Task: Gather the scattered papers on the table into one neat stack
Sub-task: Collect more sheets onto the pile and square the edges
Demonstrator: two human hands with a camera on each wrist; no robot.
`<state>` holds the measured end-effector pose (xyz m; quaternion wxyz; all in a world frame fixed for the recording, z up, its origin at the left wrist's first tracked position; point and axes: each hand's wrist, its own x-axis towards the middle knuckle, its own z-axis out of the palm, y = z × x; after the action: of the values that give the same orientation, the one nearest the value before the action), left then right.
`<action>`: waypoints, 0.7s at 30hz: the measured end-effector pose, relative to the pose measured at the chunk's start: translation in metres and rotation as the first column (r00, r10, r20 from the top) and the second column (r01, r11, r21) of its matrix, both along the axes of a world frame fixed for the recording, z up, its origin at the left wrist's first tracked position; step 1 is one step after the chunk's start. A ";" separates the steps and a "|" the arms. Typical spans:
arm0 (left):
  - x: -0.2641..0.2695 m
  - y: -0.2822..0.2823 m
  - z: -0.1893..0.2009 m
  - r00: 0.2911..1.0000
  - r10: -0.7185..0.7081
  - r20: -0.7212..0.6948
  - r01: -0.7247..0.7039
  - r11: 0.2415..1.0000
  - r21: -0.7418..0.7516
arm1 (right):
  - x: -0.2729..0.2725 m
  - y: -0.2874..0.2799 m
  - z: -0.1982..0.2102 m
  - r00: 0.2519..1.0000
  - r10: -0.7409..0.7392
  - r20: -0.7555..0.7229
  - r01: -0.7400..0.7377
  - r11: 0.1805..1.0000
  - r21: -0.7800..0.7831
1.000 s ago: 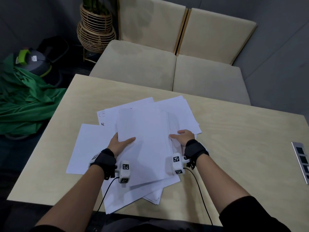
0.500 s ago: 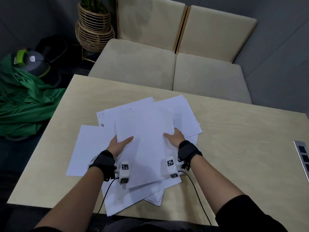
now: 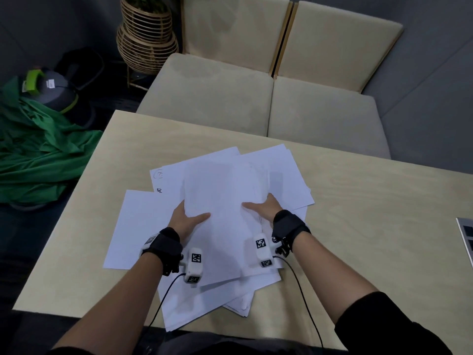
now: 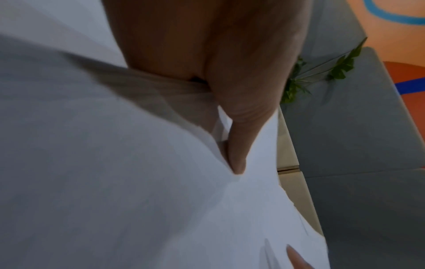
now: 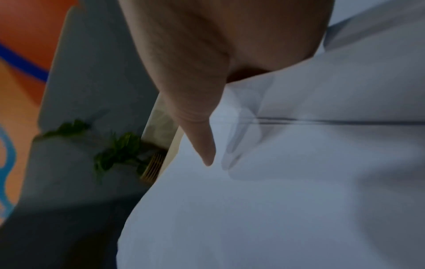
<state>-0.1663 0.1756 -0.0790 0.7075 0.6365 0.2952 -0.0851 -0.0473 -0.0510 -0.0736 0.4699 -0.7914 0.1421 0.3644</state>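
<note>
Nearest, loose sheets (image 3: pixel 204 303) overhang the table's (image 3: pixel 358 213) front edge, fanned at odd angles under both forearms. Above them the left hand (image 3: pixel 184 221) grips the left edge of the top papers (image 3: pixel 225 201), thumb laid on top and fingers tucked beneath; the left wrist view shows the thumb (image 4: pixel 239 145) pressing a fold into the sheet. The right hand (image 3: pixel 266 208) holds the opposite edge the same way, thumb on top pointing inward, fingers hidden under the paper. Between the hands the held bundle sits at the pile's centre, slightly raised. One sheet (image 3: pixel 135 226) lies apart to the left, flat on the table, partly under the left wrist. A marked sheet (image 3: pixel 160 180) pokes out behind it. At the right table edge is a grey panel (image 3: pixel 467 239). Beyond the table stands a beige sofa (image 3: pixel 256 98). Farther left, on the floor, are green cloth (image 3: pixel 38 149), a grey device (image 3: pixel 51 90) and a wicker stand (image 3: pixel 146 39).
</note>
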 end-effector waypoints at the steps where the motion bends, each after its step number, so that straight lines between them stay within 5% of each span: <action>1: 0.000 0.000 0.004 1.000 -0.004 0.027 0.004 1.000 0.003 | 0.001 -0.005 0.004 0.998 -0.058 -0.029 0.060 0.994 0.092; 9: 0.024 0.019 0.061 0.971 -0.097 0.218 0.088 0.995 0.051 | 0.011 -0.021 0.064 0.977 -0.211 -0.032 0.192 0.806 0.560; 16: 0.040 0.022 0.097 0.931 -0.133 0.339 0.095 0.987 0.127 | 0.003 -0.007 0.119 0.908 -0.290 0.303 0.056 0.800 0.598; 21: 0.029 0.017 0.091 0.939 -0.093 0.330 0.055 0.991 0.122 | -0.017 -0.004 0.111 0.889 -0.324 0.323 0.073 0.797 0.599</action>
<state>-0.1369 0.1931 0.0120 0.7071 0.6907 0.1508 0.0141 -0.0644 -0.0551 0.0369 0.7405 -0.6519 0.0086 0.1632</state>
